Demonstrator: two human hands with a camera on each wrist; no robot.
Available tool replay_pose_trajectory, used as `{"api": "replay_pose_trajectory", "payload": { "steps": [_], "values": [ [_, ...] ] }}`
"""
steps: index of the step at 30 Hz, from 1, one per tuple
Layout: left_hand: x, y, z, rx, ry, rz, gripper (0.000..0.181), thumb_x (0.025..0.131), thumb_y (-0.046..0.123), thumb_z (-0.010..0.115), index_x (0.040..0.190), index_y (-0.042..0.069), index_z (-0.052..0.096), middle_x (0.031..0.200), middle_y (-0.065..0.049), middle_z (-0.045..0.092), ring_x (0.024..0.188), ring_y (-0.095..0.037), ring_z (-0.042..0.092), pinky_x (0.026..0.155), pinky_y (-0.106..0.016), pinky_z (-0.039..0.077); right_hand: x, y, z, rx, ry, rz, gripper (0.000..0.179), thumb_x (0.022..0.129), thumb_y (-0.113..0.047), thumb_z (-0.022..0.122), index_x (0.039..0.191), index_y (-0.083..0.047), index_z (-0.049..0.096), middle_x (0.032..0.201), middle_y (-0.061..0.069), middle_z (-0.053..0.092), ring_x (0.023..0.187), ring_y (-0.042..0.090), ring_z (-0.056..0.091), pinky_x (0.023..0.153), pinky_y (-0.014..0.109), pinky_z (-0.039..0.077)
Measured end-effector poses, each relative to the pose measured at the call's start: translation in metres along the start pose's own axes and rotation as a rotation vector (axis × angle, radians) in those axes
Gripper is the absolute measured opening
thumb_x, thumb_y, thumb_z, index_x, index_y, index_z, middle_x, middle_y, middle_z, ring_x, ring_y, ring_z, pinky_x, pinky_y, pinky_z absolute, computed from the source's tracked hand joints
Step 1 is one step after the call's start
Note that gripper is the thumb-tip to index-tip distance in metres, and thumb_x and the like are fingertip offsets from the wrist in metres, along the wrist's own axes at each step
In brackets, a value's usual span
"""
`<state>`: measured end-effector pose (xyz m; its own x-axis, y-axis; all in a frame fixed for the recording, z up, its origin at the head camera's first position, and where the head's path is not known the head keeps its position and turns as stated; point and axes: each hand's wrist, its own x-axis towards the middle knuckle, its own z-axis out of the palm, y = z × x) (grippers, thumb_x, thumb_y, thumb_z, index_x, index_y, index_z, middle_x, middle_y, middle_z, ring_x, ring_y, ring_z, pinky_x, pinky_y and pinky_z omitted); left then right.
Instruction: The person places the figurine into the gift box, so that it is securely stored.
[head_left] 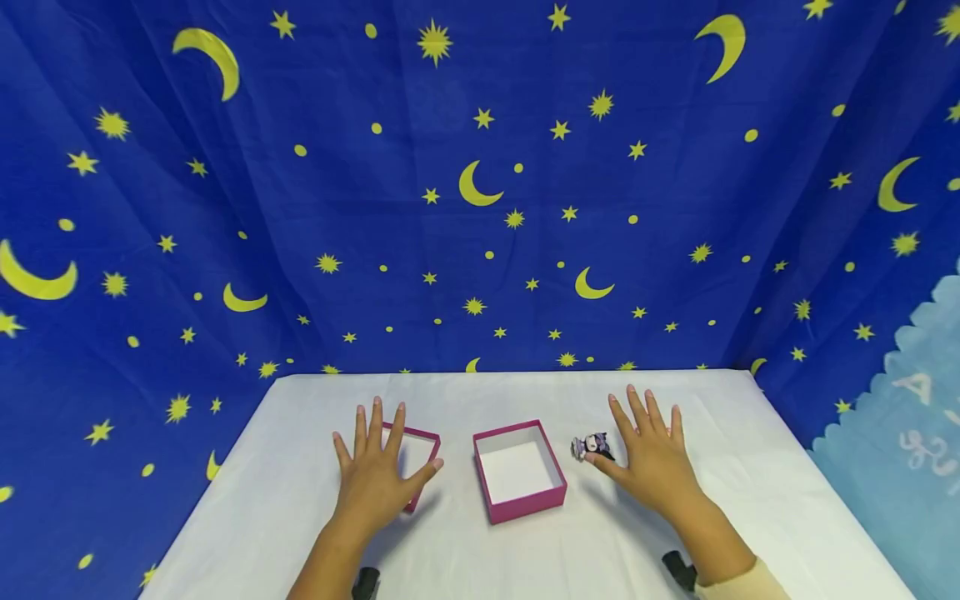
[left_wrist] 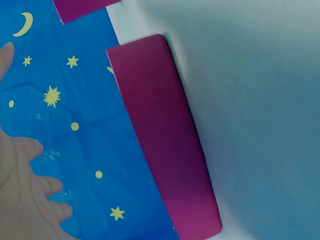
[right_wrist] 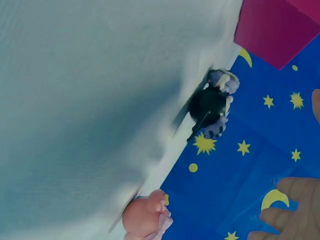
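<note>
My left hand (head_left: 375,483), fingers spread and straight, is over a shallow magenta box lid (head_left: 415,452) with a white inside, covering its left part. In the left wrist view the side of the lid (left_wrist: 160,140) shows beside the hand. My right hand (head_left: 656,467) is also spread flat, its thumb overlapping a small figurine (head_left: 596,444) in black and lilac. A second figurine (right_wrist: 145,217), round and pink, appears in the right wrist view; the right hand mostly hides it from the head camera. Neither hand holds anything.
Between the hands stands an open square magenta box (head_left: 528,505) with a white interior. A white cloth (head_left: 480,558) covers the table. Behind it hangs a blue curtain (head_left: 420,225) with yellow moons and stars; a light blue panel (head_left: 907,450) is at the right.
</note>
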<state>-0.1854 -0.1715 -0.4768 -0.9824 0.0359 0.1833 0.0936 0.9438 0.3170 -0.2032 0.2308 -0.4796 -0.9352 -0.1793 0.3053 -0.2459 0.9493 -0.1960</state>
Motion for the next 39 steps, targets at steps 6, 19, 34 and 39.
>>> {"api": "replay_pose_trajectory", "payload": {
  "steps": [6, 19, 34, 39],
  "values": [
    [-0.004, 0.009, -0.002, -0.149, 0.025, 0.03, 0.1, 0.088, 0.068, 0.063, 0.164, 0.02, 0.019, 0.172, -0.016, 0.003, 0.157, -0.045, 0.006, 0.12, -0.074, 0.013, 0.002, -0.005, 0.0, 0.021, 0.036, -0.076, 0.093, 0.085, -0.055, 0.075, 0.158, -0.012, 0.036, 0.164, 0.022, 0.03, 0.15, 0.047, 0.029, 0.121, 0.068, 0.021],
    [-0.009, 0.027, -0.004, -0.469, -0.083, 0.042, 0.09, 0.087, 0.058, 0.073, 0.16, 0.023, 0.033, 0.171, 0.002, 0.015, 0.155, -0.035, 0.026, 0.12, -0.063, 0.032, 0.008, -0.012, 0.009, 0.088, 0.022, -0.071, 0.078, 0.087, -0.042, 0.078, 0.15, -0.009, 0.048, 0.148, 0.02, 0.053, 0.133, 0.044, 0.053, 0.109, 0.063, 0.044],
    [-0.012, 0.044, 0.011, -0.478, -0.16, 0.102, 0.09, 0.088, 0.055, 0.072, 0.16, 0.019, 0.032, 0.171, 0.0, 0.017, 0.153, -0.035, 0.031, 0.119, -0.06, 0.034, 0.008, -0.007, 0.021, 0.103, -0.018, -0.031, 0.074, 0.086, -0.043, 0.078, 0.142, 0.001, 0.055, 0.131, 0.023, 0.063, 0.12, 0.045, 0.062, 0.102, 0.06, 0.05],
    [-0.013, 0.048, 0.018, -0.477, -0.208, 0.144, 0.091, 0.089, 0.059, 0.069, 0.161, 0.018, 0.03, 0.169, -0.001, 0.024, 0.153, -0.035, 0.03, 0.122, -0.059, 0.031, 0.008, -0.007, 0.022, 0.094, -0.059, -0.011, 0.076, 0.086, -0.044, 0.077, 0.139, 0.006, 0.055, 0.128, 0.026, 0.064, 0.119, 0.047, 0.062, 0.102, 0.06, 0.049]
  ]
}}
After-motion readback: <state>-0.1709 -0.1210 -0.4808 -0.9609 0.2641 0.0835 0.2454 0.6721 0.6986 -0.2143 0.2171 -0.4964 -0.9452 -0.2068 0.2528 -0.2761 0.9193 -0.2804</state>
